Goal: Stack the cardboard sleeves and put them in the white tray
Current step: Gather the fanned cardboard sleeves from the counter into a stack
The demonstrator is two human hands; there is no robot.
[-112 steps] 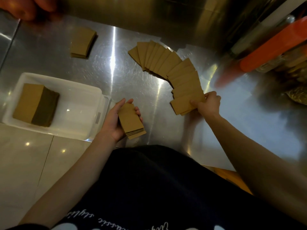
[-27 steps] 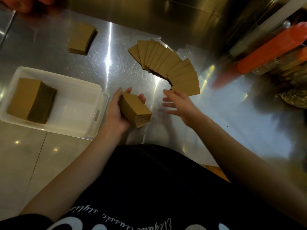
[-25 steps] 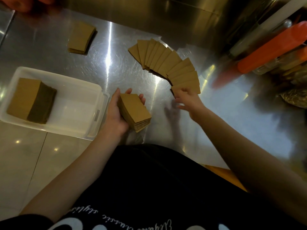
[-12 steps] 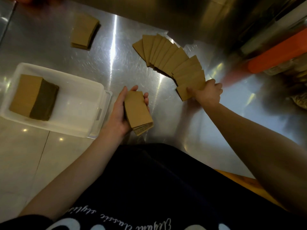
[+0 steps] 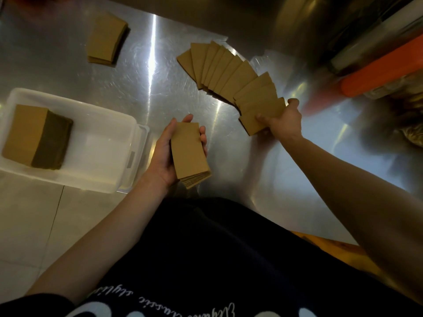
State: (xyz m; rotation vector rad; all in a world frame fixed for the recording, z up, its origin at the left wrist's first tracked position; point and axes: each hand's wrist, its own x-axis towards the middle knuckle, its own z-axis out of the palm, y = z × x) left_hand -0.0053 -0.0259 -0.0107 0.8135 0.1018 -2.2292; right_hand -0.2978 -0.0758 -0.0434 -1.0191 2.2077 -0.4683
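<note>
Brown cardboard sleeves lie fanned in an arc (image 5: 229,72) on the steel table. My right hand (image 5: 282,121) grips the nearest sleeve (image 5: 258,117) at the arc's near end, lifting its edge. My left hand (image 5: 168,152) holds a squared stack of sleeves (image 5: 188,152) above the table's front edge. The white tray (image 5: 103,138) sits at the left and contains a thick stack of sleeves (image 5: 34,136) in its left half.
A further small pile of sleeves (image 5: 106,41) lies at the far left of the table. An orange cylinder (image 5: 384,69) and blurred items stand at the right. The tray hangs slightly over the table's front edge, above a tiled floor (image 5: 27,225).
My right hand went from open beside the stack out to the arc's near end and closed on the last sleeve. The left hand tilted its stack more upright.
</note>
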